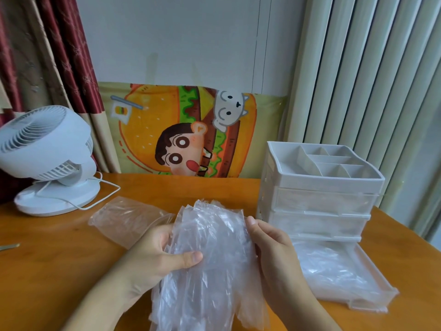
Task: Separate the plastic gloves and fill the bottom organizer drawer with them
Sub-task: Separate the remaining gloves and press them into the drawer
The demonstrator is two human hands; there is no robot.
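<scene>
a crinkled stack of thin clear gloves (210,254) is held above the wooden table (59,259), pinched by the left hand (157,254) and gripped at its edge by the right hand (274,254). more glossy film lies in the pulled-out translucent drawer (372,299) of the white ribbed organizer (319,194). no writing is legible.
</scene>
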